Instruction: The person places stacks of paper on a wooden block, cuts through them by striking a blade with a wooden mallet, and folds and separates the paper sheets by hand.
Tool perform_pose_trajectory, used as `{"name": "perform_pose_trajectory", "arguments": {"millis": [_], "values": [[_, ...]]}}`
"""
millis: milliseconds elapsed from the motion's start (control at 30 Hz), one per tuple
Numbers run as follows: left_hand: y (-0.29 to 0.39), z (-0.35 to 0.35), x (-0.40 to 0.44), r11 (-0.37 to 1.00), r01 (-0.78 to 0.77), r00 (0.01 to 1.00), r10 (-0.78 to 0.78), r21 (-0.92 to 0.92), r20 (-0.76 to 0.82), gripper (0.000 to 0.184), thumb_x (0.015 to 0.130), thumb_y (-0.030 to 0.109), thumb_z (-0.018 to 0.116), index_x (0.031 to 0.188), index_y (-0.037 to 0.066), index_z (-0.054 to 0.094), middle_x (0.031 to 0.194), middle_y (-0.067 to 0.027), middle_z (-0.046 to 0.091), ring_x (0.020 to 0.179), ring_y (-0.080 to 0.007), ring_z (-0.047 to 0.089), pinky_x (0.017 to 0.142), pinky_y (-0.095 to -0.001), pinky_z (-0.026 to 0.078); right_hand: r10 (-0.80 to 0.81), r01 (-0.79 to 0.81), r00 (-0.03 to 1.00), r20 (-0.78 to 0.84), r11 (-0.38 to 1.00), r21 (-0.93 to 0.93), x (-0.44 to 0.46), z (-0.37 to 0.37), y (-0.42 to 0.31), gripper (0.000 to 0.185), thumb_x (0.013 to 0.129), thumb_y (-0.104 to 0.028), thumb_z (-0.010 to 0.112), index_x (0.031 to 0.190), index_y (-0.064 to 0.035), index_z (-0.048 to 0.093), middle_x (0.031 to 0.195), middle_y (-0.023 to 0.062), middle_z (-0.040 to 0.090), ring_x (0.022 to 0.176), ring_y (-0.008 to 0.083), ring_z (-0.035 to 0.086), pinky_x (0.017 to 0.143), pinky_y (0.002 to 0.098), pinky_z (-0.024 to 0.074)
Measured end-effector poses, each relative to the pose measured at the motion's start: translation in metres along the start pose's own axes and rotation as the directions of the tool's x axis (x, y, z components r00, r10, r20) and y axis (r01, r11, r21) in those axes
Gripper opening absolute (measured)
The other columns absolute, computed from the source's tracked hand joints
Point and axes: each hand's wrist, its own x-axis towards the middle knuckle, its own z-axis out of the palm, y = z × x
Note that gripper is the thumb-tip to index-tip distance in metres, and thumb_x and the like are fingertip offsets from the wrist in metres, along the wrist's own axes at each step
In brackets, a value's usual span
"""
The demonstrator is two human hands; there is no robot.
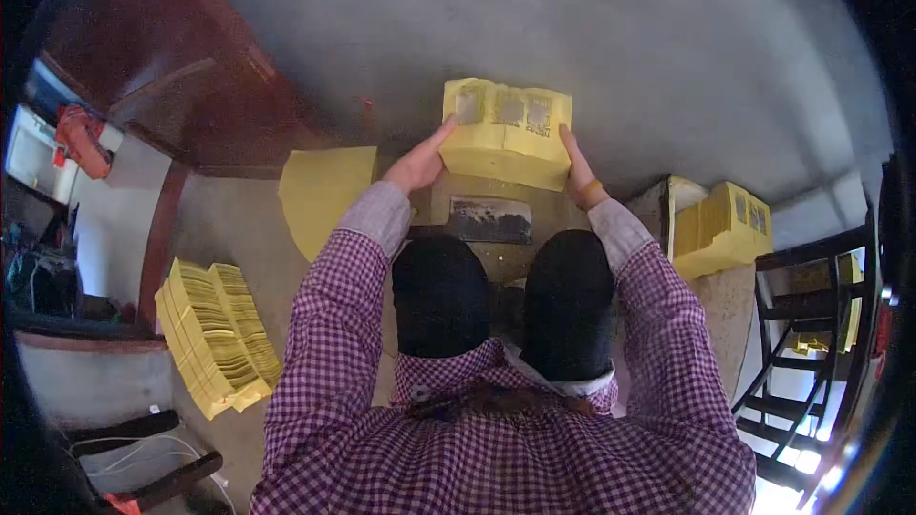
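Out in front of my knees, a stack of yellow paper (506,145) is held between both hands. Dark square prints run along its upper face. My left hand (420,164) grips its left edge, with the thumb on the face; the fingers behind are partly hidden. At the opposite edge my right hand (580,170) presses with its thumb up along the side. Just below the stack lies a flat rectangular plate (489,220) with a patchy black surface. A loose yellow sheet or pile of sheets (329,195) is left of my left hand.
Fanned yellow paper bundles (215,334) stand on the floor at left. Another printed yellow stack (723,229) rests at right, near a dark slatted wooden chair or rack (797,353). A grey wall (534,10) rises ahead, with a dark red wooden panel (162,48) at upper left.
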Motion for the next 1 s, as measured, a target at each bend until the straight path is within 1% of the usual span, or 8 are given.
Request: {"name": "perform_pose_trajectory", "arguments": {"millis": [433, 567, 633, 667, 733, 767, 833, 1000], "values": [[0.003, 0.017, -0.009, 0.999, -0.050, 0.999, 0.050, -0.005, -0.019, 0.063, 0.086, 0.047, 0.051, 0.132, 0.005, 0.036, 0.132, -0.0069, 0.043, 0.121, -0.0201, 0.039, 0.102, -0.0335, 0.028, 0.062, -0.067, 0.997, 0.035, 0.984, 0.167, -0.006, 0.002, -0.014, 0.053, 0.085, -0.046, 0.053, 0.120, -0.0070, 0.050, 0.115, 0.0061, 0.057, 0.102, 0.0184, 0.055, 0.089, 0.0309, 0.0421], [0.023, 0.050, -0.035, 0.977, -0.186, 0.982, 0.188, -0.100, 0.015, 0.053, 0.090, 0.034, 0.050, 0.131, 0.003, 0.036, 0.130, -0.0080, 0.045, 0.119, -0.0190, 0.041, 0.102, -0.0303, 0.030, -0.115, 0.093, 0.985, -0.128, 0.982, -0.164, -0.048, 0.028, -0.084, 0.059, 0.084, -0.048, 0.052, 0.122, -0.0031, 0.048, 0.115, 0.0092, 0.057, 0.105, 0.0202, 0.053, 0.092, 0.0318, 0.0381], [0.028, 0.065, -0.040, 0.934, -0.351, 0.935, 0.353, 0.063, -0.031, 0.053, 0.089, 0.035, 0.050, 0.131, 0.004, 0.036, 0.130, -0.0087, 0.045, 0.119, -0.0209, 0.042, 0.102, -0.0340, 0.030, -0.227, 0.235, 0.972, 0.064, 0.958, -0.166, -0.063, 0.014, -0.115, 0.069, 0.082, -0.056, 0.051, 0.125, -0.0023, 0.046, 0.119, 0.0114, 0.054, 0.111, 0.0223, 0.049, 0.096, 0.0334, 0.0347], [0.030, 0.079, -0.044, 0.914, -0.367, 0.930, 0.364, -0.174, -0.052, 0.053, 0.090, 0.036, 0.047, 0.131, 0.004, 0.036, 0.131, -0.0089, 0.044, 0.120, -0.0226, 0.041, 0.103, -0.0363, 0.029, -0.265, 0.283, 0.956, 0.126, 0.946, -0.159, -0.071, 0.008, -0.124, 0.072, 0.081, -0.058, 0.050, 0.126, -0.0021, 0.045, 0.121, 0.0122, 0.053, 0.113, 0.0231, 0.047, 0.098, 0.0340, 0.0335], [0.040, 0.122, -0.059, 0.839, -0.366, 0.924, 0.379, -0.402, -0.052, 0.053, 0.090, 0.037, 0.045, 0.131, 0.005, 0.036, 0.132, -0.0091, 0.043, 0.121, -0.0242, 0.041, 0.103, -0.0385, 0.029, -0.404, 0.270, 0.891, 0.205, 0.838, 0.474, -0.096, 0.014, -0.125, 0.081, 0.080, -0.066, 0.043, 0.131, -0.0026, 0.037, 0.132, 0.0132, 0.042, 0.124, 0.0255, 0.035, 0.104, 0.0389, 0.0247], [0.039, 0.142, -0.062, 0.827, -0.400, 0.904, 0.426, -0.395, -0.024, 0.053, 0.091, 0.039, 0.042, 0.131, 0.005, 0.036, 0.132, -0.0086, 0.043, 0.122, -0.0239, 0.040, 0.104, -0.0381, 0.028, -0.393, 0.287, 0.913, 0.108, 0.808, 0.514, -0.105, 0.025, -0.105, 0.083, 0.082, -0.068, 0.033, 0.137, -0.0055, 0.025, 0.141, 0.0124, 0.028, 0.130, 0.0273, 0.024, 0.107, 0.0432, 0.0174], [0.031, 0.179, -0.068, 0.834, -0.432, 0.887, 0.462, -0.342, 0.005, 0.055, 0.092, 0.043, 0.036, 0.132, 0.006, 0.035, 0.133, -0.0075, 0.041, 0.123, -0.0228, 0.038, 0.104, -0.0370, 0.027, -0.483, 0.169, 0.809, 0.334, 0.737, 0.654, -0.116, 0.030, -0.065, 0.077, 0.086, -0.064, 0.029, 0.139, -0.0087, 0.019, 0.143, 0.0109, 0.022, 0.131, 0.0277, 0.022, 0.106, 0.0453, 0.0177], [-0.021, 0.224, -0.070, 0.894, -0.294, 0.945, 0.324, -0.338, 0.034, 0.055, 0.092, 0.044, 0.036, 0.132, 0.005, 0.035, 0.133, -0.0066, 0.042, 0.122, -0.0207, 0.039, 0.103, -0.0356, 0.028, -0.597, 0.554, 0.801, 0.043, 0.766, 0.327, -0.174, 0.012, -0.066, 0.067, 0.091, -0.055, 0.026, 0.139, -0.0092, 0.019, 0.142, 0.0071, 0.026, 0.130, 0.0241, 0.025, 0.106, 0.0403, 0.0217]]}}
